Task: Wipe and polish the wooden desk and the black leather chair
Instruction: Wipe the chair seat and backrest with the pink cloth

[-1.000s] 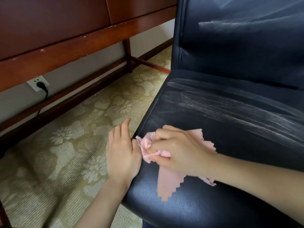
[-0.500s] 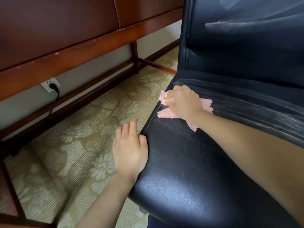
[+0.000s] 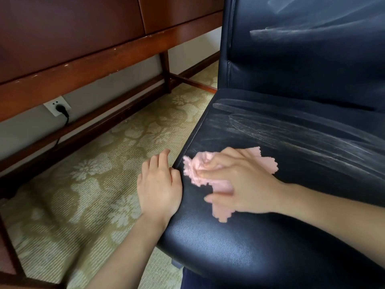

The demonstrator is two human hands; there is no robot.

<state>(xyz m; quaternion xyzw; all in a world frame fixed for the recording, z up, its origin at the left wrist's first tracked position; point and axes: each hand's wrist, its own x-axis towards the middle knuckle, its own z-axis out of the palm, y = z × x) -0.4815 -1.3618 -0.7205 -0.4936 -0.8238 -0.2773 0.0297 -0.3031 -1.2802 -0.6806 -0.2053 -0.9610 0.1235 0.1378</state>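
- The right hand [image 3: 239, 184] lies palm-down on the seat of the black leather chair [image 3: 260, 251]. Its fingers are curled over a bunched pink cloth [image 3: 198, 170] and grip it. The hand's outline is slightly blurred.
- The pink cloth is pressed between the right hand and the seat. Its zigzag-cut edges stick out ahead of the fingertips, past the knuckles on the far side and under the thumb on the near side.
- The left hand [image 3: 160, 184] is just beside the right hand, on its left. Its fingers are straight and close together and hold nothing, and its palm rests on the left edge of the seat.
- Pale streaks [image 3: 281, 130] run across the leather beyond the right hand. Nearer than the hand, the seat is dark and glossy.
- The backrest [image 3: 302, 65] rises beyond both hands and carries a further pale streak near its top.
- The wooden bench [image 3: 87, 67] stands beyond and to the left of the left hand, well apart from both hands.
- A floral carpet [image 3: 83, 195] spreads to the left of the left hand. A wall socket [image 3: 54, 104] with a black plug [image 3: 64, 111] sits under the bench.
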